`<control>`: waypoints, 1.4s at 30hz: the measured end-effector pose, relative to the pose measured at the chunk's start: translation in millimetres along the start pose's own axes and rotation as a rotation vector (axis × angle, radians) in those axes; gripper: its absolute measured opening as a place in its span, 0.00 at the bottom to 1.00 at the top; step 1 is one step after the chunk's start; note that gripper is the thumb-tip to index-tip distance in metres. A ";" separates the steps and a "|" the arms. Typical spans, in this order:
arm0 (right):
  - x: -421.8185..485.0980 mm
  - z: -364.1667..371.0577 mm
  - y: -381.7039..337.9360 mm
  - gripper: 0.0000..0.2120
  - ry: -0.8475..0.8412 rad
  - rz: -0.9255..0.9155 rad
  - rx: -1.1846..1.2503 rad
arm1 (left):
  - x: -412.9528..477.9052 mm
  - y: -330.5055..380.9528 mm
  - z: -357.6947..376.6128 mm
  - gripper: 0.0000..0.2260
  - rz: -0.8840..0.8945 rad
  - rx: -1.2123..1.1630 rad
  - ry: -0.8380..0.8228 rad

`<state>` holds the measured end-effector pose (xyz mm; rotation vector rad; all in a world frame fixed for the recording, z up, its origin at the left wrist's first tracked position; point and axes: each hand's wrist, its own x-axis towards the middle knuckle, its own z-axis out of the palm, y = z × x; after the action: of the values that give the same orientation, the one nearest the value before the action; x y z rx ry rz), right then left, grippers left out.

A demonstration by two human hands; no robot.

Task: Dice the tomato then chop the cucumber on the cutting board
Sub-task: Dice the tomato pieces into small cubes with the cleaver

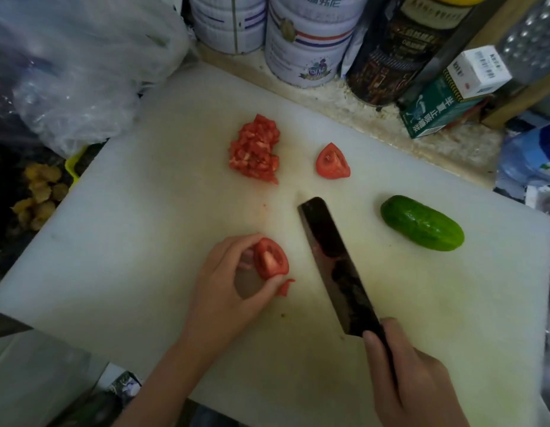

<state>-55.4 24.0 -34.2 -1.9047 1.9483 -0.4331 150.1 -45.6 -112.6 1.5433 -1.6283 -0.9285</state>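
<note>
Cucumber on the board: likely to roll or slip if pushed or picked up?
The cucumber is a whole, rounded cylinder lying on its side on the cutting board, so a sideways push would probably roll it. Its skin looks glossy, so it may be slippery. Uncut and thick, it likely stays stiff when lifted.

- Our left hand: forearm angled in, thumb and fingertips pinching red tomato wedge.
- Our right hand: fingers wrapped round handle of dark broad-bladed knife.

Tins, green carton, plastic bag behind board.
</note>
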 end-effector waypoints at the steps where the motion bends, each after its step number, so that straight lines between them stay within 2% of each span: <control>1: -2.2 -1.7 3.4 0.16 0.009 0.014 -0.013 | 0.0 -1.0 -0.7 0.24 0.003 -0.002 -0.011; 6: -7.9 4.6 7.3 0.16 0.051 0.069 -0.007 | 0.7 -0.1 -6.7 0.23 0.020 -0.058 -0.033; 10: -15.0 23.9 0.4 0.06 0.051 0.083 0.013 | 5.3 3.7 -17.5 0.23 -0.010 -0.088 -0.012; 15: -14.7 35.6 -6.5 0.05 -0.008 0.101 0.132 | 5.0 -4.0 -35.0 0.26 -0.001 0.097 -0.028; 19: -8.2 31.2 -5.8 0.08 0.023 0.062 0.080 | 2.0 -5.3 -38.5 0.27 0.025 0.250 -0.059; 21: -7.1 28.9 -3.4 0.10 0.034 0.061 0.088 | -0.2 0.7 -37.2 0.27 0.142 0.422 -0.052; 23: -8.0 27.3 0.1 0.06 0.035 0.073 0.117 | 1.5 10.8 -34.1 0.27 0.327 0.579 -0.096; 26: -9.6 23.6 2.9 0.05 0.036 0.064 0.116 | 9.8 23.6 -24.2 0.25 0.564 0.703 -0.298; 29: -10.5 19.2 1.4 0.05 0.038 0.059 0.123 | 26.3 33.8 -15.2 0.34 0.505 0.758 -0.457; 30: -10.6 18.1 1.1 0.05 0.043 0.056 0.126 | 31.3 39.9 -12.6 0.33 0.469 0.737 -0.520; 34: -10.6 17.2 4.1 0.05 0.043 0.062 0.154 | 44.3 54.8 -3.6 0.14 0.390 0.689 -0.665; 38: -9.9 17.1 11.0 0.05 0.037 0.068 0.171 | 45.5 59.5 4.0 0.10 0.365 0.679 -0.659; 42: -9.4 16.3 17.0 0.06 0.028 0.091 0.181 | 42.5 59.7 8.4 0.11 0.341 0.667 -0.646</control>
<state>-62.6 34.7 -56.1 -1.6989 1.9335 -0.5912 111.1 -85.7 -64.6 1.3430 -2.7782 -0.7692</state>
